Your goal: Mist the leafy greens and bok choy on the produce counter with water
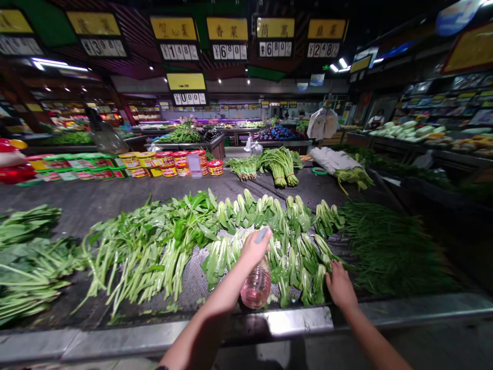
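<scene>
My left hand [256, 247] is closed around the neck of a clear spray bottle [256, 288] with a grey trigger head. Pinkish liquid shows in its ribbed body, which hangs over the front of the display. Under and around it lie rows of small bok choy [283, 221], with water drops on some leaves. On their right side, my right hand [341, 285] has its fingers curled at the leafy end of one bok choy [324, 248]. Its fingertips are partly hidden among the leaves.
Left of the bok choy lie long-stemmed greens [154, 246]; dark thin chives [389, 246] lie to the right. Behind stand stacked colourful tubs [165, 163] and tied green bundles [283, 167]. A metal edge [127, 336] runs along the front, with price signs [227, 38] overhead.
</scene>
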The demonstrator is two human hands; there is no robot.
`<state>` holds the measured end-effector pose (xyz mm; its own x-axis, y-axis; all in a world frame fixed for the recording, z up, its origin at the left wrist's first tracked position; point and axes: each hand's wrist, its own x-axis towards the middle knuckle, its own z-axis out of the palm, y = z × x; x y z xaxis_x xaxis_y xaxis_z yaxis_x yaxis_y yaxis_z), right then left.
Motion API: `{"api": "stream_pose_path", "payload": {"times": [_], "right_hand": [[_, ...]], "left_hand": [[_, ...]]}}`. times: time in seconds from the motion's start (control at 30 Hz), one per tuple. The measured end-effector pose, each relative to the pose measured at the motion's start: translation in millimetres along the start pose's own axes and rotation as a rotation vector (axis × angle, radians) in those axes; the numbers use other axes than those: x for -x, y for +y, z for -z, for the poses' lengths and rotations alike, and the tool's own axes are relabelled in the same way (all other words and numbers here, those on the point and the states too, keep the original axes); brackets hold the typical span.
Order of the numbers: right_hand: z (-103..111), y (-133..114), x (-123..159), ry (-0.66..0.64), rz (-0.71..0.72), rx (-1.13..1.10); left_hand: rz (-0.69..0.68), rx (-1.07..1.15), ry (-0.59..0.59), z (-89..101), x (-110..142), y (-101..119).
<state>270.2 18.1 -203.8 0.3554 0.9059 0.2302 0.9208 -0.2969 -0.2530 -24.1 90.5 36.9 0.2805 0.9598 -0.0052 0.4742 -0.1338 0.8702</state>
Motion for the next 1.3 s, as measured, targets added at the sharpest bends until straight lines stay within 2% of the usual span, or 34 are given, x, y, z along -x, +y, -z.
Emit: {"api": "stream_pose_path", "payload": {"times": [0.43,0.73,1.07,1.3], "right_hand": [[17.1,-9.8,1.9,0.008,-0.078,-0.052],[13.7,-7.8,1.6,0.029,-0.073,-0.075],[16.9,-10.2,1.0,0.023,-0.117,-0.157],[13.7,-9.3,0.5,0.147,-0.122,-0.184]], "left_hand": [[-0.045,-0.013,0.022,-39.3,-1.5,10.7],[-0.072,0.031,-0.016,-70.7,-6.7,31.4],[-0.007,0.015,-0.059,-84.6,-15.6,26.6],[-0.158,0.034,-0.108,-98.2,-19.1,45.3]]}}
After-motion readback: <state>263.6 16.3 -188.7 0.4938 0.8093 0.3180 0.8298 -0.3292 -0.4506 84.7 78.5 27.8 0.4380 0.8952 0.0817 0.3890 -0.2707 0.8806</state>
